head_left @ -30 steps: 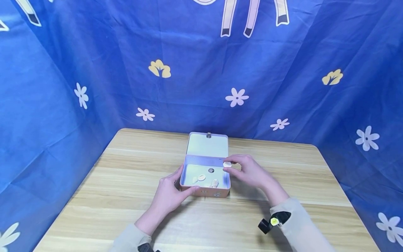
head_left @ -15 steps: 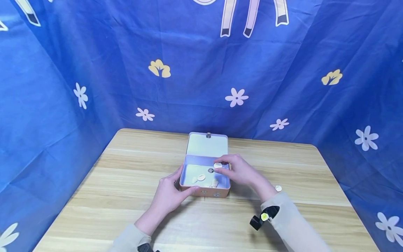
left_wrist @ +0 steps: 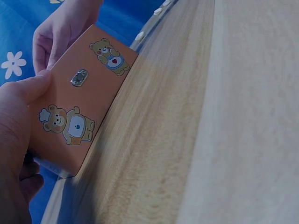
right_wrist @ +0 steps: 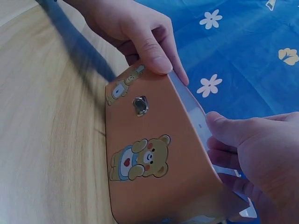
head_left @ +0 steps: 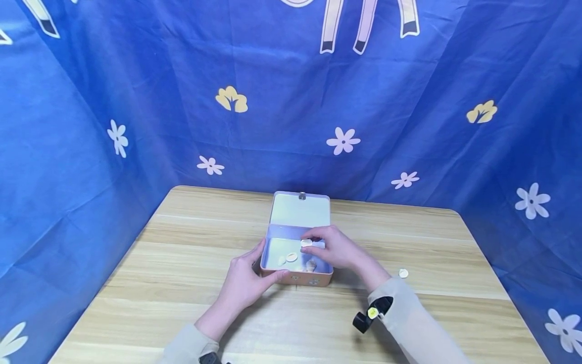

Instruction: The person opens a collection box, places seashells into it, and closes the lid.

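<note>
An orange tin box (head_left: pixel 284 276) with bear pictures lies on the table, its hinged lid (head_left: pixel 300 210) raised toward the back. My left hand (head_left: pixel 245 277) grips the front left corner, thumb on the front wall. Over the box's inside, my right hand (head_left: pixel 338 248) pinches a white shell (head_left: pixel 306 242) between thumb and fingers. On the pale floor of the box lie an oval white shell (head_left: pixel 291 257), a smaller whitish shell (head_left: pixel 282 260) and a ridged spiral shell (head_left: pixel 311 265). In the right wrist view, the right fingers (right_wrist: pixel 229 133) reach over the rim; the pinched shell is hidden there.
One white shell (head_left: pixel 403 273) lies on the wooden table (head_left: pixel 182 242) beside the right forearm. Several white pieces, such as this shell (left_wrist: pixel 139 36), show along the table in the left wrist view. Blue cloth (head_left: pixel 282 126) hangs behind and at both sides.
My right hand has moved left and slightly down with the white shell, from the box's right edge to above its inside. The dark shell is now covered from view. My left hand stays put.
</note>
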`<state>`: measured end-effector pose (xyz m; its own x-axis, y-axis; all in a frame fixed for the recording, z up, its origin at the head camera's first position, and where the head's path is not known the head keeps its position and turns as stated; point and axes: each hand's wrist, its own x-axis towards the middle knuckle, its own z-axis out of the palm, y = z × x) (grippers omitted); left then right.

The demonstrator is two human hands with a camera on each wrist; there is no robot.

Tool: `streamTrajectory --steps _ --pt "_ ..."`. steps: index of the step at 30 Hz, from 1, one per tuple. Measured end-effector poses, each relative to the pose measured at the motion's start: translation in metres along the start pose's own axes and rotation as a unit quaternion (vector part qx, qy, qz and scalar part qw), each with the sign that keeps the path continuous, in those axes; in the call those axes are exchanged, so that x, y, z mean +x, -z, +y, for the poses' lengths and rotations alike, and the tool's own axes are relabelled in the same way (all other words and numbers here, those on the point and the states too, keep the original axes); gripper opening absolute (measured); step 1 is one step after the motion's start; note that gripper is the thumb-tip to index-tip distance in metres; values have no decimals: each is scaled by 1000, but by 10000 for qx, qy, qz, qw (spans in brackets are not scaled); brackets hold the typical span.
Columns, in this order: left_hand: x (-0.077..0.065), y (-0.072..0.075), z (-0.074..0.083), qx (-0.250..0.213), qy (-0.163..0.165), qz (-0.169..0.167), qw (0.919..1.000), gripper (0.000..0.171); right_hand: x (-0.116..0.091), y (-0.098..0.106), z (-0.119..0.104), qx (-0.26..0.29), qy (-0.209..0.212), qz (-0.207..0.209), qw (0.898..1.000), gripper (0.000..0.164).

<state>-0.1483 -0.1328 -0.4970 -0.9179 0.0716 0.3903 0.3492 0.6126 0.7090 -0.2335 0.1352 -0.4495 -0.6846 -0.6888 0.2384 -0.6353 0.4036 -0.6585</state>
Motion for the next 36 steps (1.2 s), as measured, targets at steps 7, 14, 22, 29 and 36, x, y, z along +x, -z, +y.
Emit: streamTrajectory --steps 7,14,22,29,36 --pt "-1 0 0 58 -24 27 10000 106 4 -6 3 59 -92 -68 9999 29" --pt "-1 0 1 30 -4 15 10000 106 7 -9 3 45 -123 -124 9998 29" --pt "-1 1 3 34 106 -29 9999 107 9 -9 3 41 -250 -272 9993 28" --pt "-1 -1 0 59 170 -68 9998 109 3 -4 2 -41 -17 -84 10000 28" --pt "-1 -1 -1 41 215 -100 9997 109 -14 13 -2 -42 -120 424 9990 27"
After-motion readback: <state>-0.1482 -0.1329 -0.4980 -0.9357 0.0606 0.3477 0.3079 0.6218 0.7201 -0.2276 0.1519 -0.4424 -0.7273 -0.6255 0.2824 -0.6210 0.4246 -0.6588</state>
